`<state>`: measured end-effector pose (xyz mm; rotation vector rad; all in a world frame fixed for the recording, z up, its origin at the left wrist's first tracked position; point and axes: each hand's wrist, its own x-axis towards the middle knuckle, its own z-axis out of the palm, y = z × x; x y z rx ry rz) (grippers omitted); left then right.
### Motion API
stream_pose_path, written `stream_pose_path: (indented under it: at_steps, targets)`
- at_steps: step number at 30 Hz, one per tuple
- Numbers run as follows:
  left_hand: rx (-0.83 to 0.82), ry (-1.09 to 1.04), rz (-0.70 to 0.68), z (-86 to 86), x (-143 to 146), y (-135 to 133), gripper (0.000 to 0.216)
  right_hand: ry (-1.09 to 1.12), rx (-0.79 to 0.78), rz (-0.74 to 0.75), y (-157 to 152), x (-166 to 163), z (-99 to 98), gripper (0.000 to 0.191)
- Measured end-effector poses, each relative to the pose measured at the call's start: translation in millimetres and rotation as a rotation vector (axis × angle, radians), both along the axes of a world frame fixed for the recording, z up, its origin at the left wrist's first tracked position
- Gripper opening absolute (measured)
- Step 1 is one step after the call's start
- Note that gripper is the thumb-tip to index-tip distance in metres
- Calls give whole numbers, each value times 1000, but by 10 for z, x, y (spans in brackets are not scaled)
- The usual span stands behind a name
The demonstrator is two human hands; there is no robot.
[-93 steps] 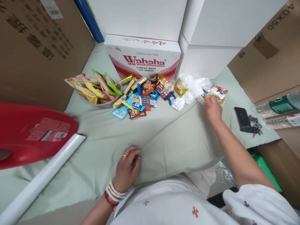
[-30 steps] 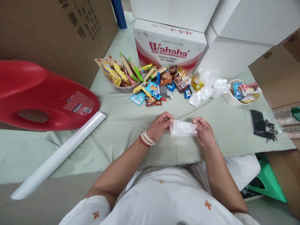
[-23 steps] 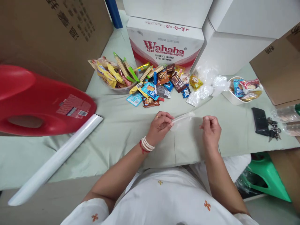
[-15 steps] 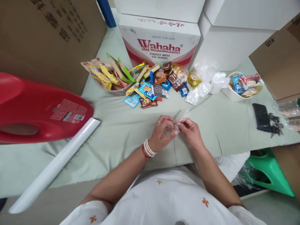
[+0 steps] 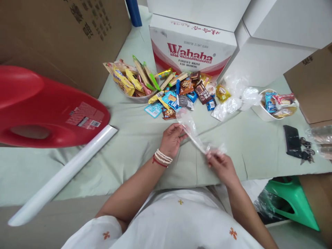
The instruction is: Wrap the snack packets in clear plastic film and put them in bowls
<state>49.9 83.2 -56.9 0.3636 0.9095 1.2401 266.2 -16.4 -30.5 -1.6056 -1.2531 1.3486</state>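
Note:
Between my two hands a small clear plastic bag (image 5: 194, 134) is stretched out slantwise above the pale green cloth (image 5: 135, 152). My left hand (image 5: 171, 138), with a ring and bead bracelets, pinches its upper end. Its lower end is pinched by my right hand (image 5: 220, 165), nearer my body. Behind the hands lies a heap of wrapped snacks (image 5: 178, 97), some of them in a clear bowl (image 5: 135, 86) at the left. More clear bags (image 5: 234, 95) lie crumpled to the right of the heap.
A white bowl (image 5: 260, 112) holding packets sits at the right, with a black phone and keys (image 5: 294, 145) beside it. A Wahaha carton (image 5: 192, 52), white boxes and brown cartons ring the back. A red plastic stool (image 5: 46, 110) and a white roll (image 5: 62, 176) lie at the left.
My right hand left the white bowl and my left rose off the cloth. Both took hold of a clear bag, came together, and have now drawn apart, stretching it slantwise.

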Motion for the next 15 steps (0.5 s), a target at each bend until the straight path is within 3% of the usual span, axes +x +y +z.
stream_pose_path:
  at_steps: [2, 3, 4, 5, 7, 9, 12, 15]
  targets:
    - [-34, -91, -27, 35, -12, -1, 38, -46, -111, 442, -136, 206, 210, 23]
    - [-40, -127, -34, 52, -14, -6, 37, -54, -152, 598, -170, 329, 336, 22]
    - [-37, -156, -40, 66, -13, -14, 35, -65, -168, 653, -176, 449, 461, 22]
    - [-28, -175, -45, 79, -9, -24, 34, -92, -149, 592, -151, 553, 571, 24]
    - [4, -191, -51, 94, 8, -48, 32, -180, -35, 295, -17, 659, 705, 27]
    - [40, -179, -59, 91, 28, -71, 31, -238, 77, 39, 197, 582, 692, 29]
    - [87, -110, -81, 57, 38, -81, 31, -166, 103, -61, 541, 206, 461, 35]
    - [101, -31, -97, -1, 18, -54, 33, 45, 14, -94, 746, -170, 195, 45]
